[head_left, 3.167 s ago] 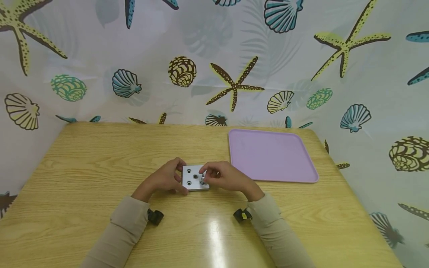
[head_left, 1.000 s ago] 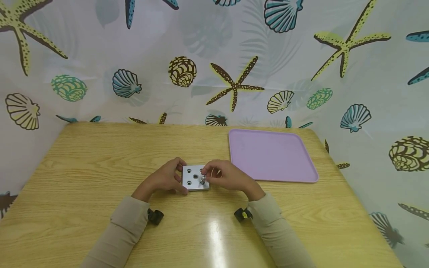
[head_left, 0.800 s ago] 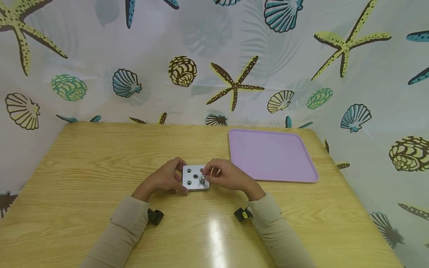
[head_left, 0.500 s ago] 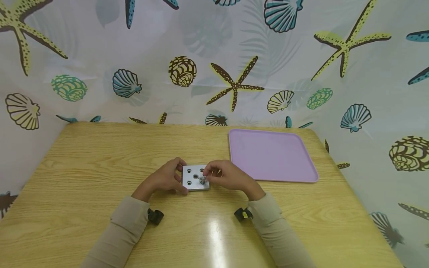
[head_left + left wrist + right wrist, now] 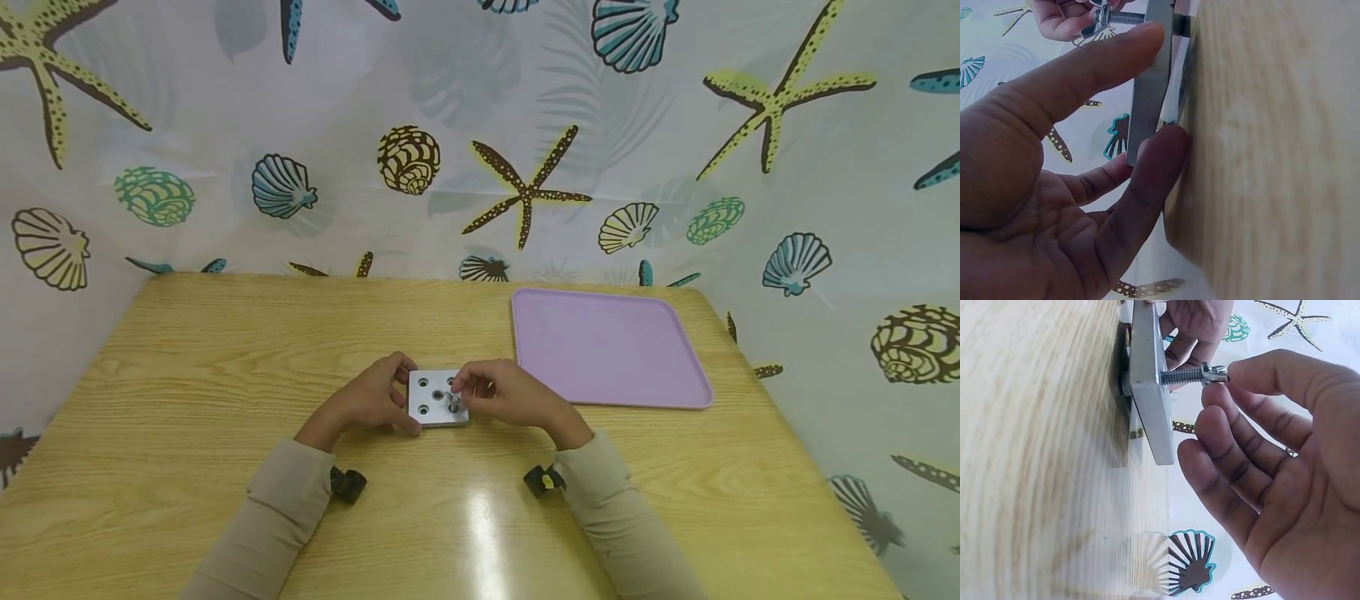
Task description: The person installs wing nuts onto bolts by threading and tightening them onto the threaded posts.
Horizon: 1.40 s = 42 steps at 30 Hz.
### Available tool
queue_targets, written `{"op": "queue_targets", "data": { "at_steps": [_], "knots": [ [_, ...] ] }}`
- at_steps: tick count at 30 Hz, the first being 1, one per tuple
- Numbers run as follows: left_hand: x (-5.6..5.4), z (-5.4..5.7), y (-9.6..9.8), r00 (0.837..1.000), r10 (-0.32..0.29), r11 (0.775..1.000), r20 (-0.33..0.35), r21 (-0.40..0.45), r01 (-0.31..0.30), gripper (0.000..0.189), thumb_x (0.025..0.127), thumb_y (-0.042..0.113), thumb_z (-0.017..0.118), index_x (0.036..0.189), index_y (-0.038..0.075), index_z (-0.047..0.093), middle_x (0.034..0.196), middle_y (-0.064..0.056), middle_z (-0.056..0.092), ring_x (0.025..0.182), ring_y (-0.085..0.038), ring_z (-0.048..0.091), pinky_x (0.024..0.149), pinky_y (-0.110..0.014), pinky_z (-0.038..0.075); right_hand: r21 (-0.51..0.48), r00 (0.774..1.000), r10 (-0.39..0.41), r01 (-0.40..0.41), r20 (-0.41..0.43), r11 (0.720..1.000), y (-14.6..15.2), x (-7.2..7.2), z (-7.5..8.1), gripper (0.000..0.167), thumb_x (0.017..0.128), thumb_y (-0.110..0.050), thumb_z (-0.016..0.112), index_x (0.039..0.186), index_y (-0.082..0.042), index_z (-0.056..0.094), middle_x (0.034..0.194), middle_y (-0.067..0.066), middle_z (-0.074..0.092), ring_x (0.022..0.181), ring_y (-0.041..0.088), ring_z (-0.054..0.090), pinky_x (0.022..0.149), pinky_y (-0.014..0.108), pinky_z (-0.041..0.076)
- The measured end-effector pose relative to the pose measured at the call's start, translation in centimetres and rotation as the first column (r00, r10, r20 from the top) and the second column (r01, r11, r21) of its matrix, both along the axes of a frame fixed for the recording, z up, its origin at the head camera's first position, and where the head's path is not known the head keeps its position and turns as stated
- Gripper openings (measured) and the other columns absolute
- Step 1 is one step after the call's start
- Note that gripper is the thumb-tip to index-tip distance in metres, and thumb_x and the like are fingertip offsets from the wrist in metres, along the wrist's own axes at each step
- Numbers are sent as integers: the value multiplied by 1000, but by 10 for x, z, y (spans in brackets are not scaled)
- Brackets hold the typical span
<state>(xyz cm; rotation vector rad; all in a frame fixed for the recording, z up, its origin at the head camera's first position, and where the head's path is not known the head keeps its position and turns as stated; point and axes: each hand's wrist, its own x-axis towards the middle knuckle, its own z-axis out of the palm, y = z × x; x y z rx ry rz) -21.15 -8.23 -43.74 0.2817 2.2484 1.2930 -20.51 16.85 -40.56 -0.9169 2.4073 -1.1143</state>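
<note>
A silver square metal plate [image 5: 438, 415] with several holes lies over the wooden table in front of me. My left hand [image 5: 370, 393] grips its left side, thumb at the near edge and fingers at the far edge; in the left wrist view the thumb [image 5: 1110, 59] lies along the plate's side. From the plate's near right hole a wing screw [image 5: 1182, 376] stands up, its threaded shank showing above the plate and its end poking out beneath. My right hand [image 5: 504, 392] pinches the wings with thumb and forefinger, the other fingers [image 5: 1210, 428] curled below.
A lilac tray [image 5: 611, 350] lies at the back right of the wooden table [image 5: 262, 333], close beyond the right hand. A curtain [image 5: 337, 83] printed with shells and starfish hangs behind and at both sides. Each wrist wears a small black camera [image 5: 347, 486].
The screw's wings have turned to different angles while the right thumb and forefinger shifted slightly about them. Compared with 3.2 seconds ago, the right fingers cover less of the plate. Left hand and plate stayed put.
</note>
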Motion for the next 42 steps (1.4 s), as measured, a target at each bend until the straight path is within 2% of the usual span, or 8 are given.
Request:
{"op": "queue_targets", "data": {
  "at_steps": [7,13,31,42],
  "knots": [
    [0,2,0,1000,-7,1000,8,9,6,83,69,7,91,135,4,41,130,-18,49,98,-24,65,62,-32,57,-8,1000,15,-15,10,1000,-1,0,1,22,95,-6,61,117,-8,62,88,5,68,78,9,58,71,21,51],
    [0,2,0,1000,-18,1000,0,5,18,83,69,7,91,135,4,41,130,-18,49,97,-24,65,62,-32,57,15,1000,16,-16,23,1000,-1,0,-1,24,96,-9,61,120,-8,64,90,5,68,78,8,59,72,21,52],
    [-1,-1,0,1000,-2,1000,-15,5,2,85,67,6,91,136,5,42,129,-17,50,97,-24,63,61,-32,58,9,1000,15,-16,23,1000,-1,1,-1,22,95,-11,65,116,-5,65,86,5,67,78,8,58,72,21,51],
    [-1,-2,0,1000,-4,1000,-13,2,4,85,67,7,92,136,4,42,129,-17,50,95,-23,63,61,-32,57,25,1000,13,-14,29,1000,-1,0,-3,24,96,-14,65,120,-8,64,88,3,66,78,9,58,72,21,51]
  ]
}}
